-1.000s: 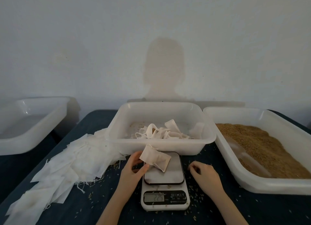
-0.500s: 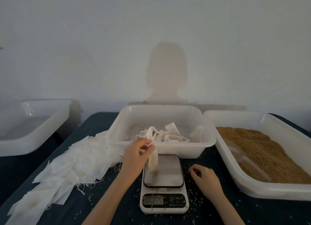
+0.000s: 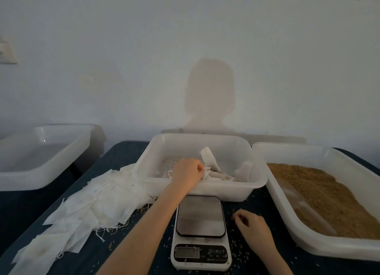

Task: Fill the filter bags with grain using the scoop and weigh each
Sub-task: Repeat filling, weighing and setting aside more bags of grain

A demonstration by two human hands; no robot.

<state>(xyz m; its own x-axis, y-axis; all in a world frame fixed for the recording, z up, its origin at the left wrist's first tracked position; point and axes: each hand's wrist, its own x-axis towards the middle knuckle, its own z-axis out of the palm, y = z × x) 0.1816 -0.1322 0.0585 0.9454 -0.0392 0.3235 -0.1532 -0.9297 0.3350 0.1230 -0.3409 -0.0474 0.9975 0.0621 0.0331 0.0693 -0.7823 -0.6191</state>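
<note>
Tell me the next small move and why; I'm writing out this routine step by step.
Probably let go of the bag and draw the left hand back to the pile of empty bags for a fresh one. The hand is over the middle tub, among filled bags, the scale plate is bare, and the right hand rests beside it.

The scale display point(image 3: 187, 252) is unreadable; the grain tray point(image 3: 320, 246) is cut off.
</note>
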